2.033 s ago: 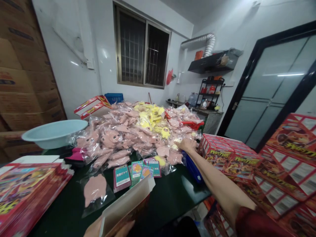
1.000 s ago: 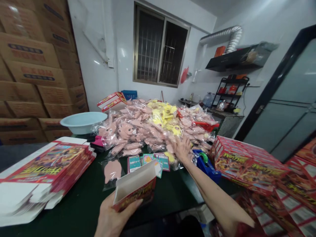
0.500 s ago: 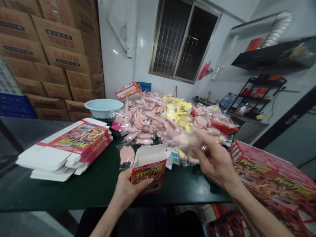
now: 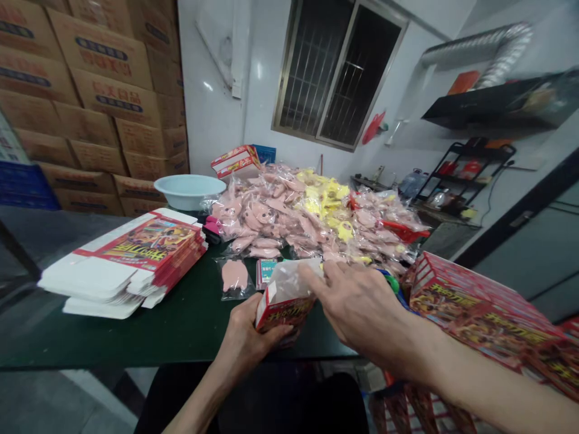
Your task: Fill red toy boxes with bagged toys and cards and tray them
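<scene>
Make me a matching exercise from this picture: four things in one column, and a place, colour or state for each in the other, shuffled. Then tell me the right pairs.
Column one
1. Red box with its top open
2. Wide basin
3. Yellow packets
4. Flattened boxes

Column two
A. Amid the pink packets
B. Stacked on the dark green table
C. Gripped by the left hand
D. Light blue

Right pairs: 1-C, 2-D, 3-A, 4-B
</scene>
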`<action>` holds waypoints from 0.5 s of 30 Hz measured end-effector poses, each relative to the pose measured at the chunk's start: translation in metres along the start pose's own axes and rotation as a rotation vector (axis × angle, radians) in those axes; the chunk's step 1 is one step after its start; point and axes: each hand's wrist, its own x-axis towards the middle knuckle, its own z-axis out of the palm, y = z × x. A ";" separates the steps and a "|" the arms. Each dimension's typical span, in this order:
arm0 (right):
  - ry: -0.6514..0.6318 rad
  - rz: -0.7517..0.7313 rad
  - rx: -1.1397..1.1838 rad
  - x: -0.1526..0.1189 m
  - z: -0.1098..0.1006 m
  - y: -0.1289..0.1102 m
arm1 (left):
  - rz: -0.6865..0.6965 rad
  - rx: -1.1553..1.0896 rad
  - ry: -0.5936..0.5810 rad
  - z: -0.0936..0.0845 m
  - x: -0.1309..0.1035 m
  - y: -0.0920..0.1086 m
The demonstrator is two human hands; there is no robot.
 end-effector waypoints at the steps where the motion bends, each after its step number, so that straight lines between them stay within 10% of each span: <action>1: -0.012 -0.070 -0.001 0.000 -0.006 0.002 | 0.009 0.007 -0.019 -0.001 0.000 0.000; 15: -0.209 -0.386 0.008 0.023 -0.034 -0.008 | 0.130 0.016 -0.158 -0.003 0.005 0.006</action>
